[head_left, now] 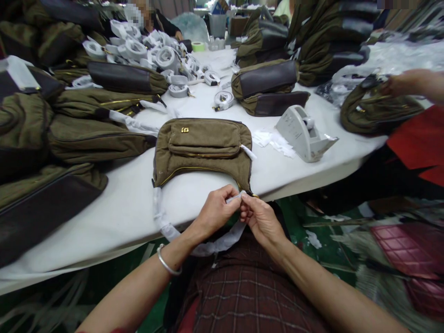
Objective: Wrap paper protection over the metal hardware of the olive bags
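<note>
An olive-green fabric handbag (pixel 204 138) with a gold emblem and gold zips lies on the white table in front of me. Its strap (pixel 215 245), wrapped in white tissue paper, loops down over the table's edge toward my lap. Close to the bag's lower right corner, my left hand (pixel 222 203) pinches the white wrapping at the strap's end. Touching it from the other side, my right hand (pixel 258 215) has thumb and fingers pressed on the same wrapped strap end. A bit of gold hardware shows just behind my right fingers.
A grey tape dispenser (pixel 303 134) stands right of the bag, beside white paper slips (pixel 274 141). Olive bags (pixel 97 129) crowd the left side, with rolled, wrapped straps (pixel 166 58) behind. More bags (pixel 267 78) stack at the back. At right, a co-worker's hand (pixel 402 85) touches another bag.
</note>
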The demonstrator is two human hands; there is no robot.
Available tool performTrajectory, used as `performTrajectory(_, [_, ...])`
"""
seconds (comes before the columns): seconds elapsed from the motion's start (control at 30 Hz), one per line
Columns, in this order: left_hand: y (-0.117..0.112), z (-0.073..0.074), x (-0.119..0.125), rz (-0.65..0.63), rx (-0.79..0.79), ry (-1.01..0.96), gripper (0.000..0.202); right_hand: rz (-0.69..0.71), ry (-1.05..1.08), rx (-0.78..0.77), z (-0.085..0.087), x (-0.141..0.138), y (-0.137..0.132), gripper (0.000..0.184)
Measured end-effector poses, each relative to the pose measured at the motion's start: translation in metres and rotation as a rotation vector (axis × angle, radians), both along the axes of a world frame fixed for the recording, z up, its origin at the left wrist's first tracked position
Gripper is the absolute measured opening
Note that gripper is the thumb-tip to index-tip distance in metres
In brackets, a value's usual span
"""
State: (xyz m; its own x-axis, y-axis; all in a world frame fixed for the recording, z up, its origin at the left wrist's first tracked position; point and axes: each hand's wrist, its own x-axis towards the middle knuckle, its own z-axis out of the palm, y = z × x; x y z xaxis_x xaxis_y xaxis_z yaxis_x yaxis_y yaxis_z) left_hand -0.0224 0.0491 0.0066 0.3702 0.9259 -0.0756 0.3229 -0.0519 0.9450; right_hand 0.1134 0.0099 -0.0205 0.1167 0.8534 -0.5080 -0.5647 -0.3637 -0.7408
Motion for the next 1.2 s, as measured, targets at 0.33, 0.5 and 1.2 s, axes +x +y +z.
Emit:
performTrajectory(0.33, [0.003, 0.002, -0.004, 0.074, -0.582, -0.388, 0.019, 0.095, -0.218, 0.166, -0.002, 0.001, -0.003, 0.03])
performTrajectory(0.5, [-0.005, -0.002, 0.001, 0.119, -0.752, -0.551, 0.02, 0.105, -0.368, 0.145, -0.004, -0.004, 0.001, 0.027])
performTrajectory(1.2, [-0.021, -0.003, -0.003, 0.248, -0.429, -0.351, 0.029, 0.365, -0.22, -0.057, -0.021, 0.001, -0.006, 0.052])
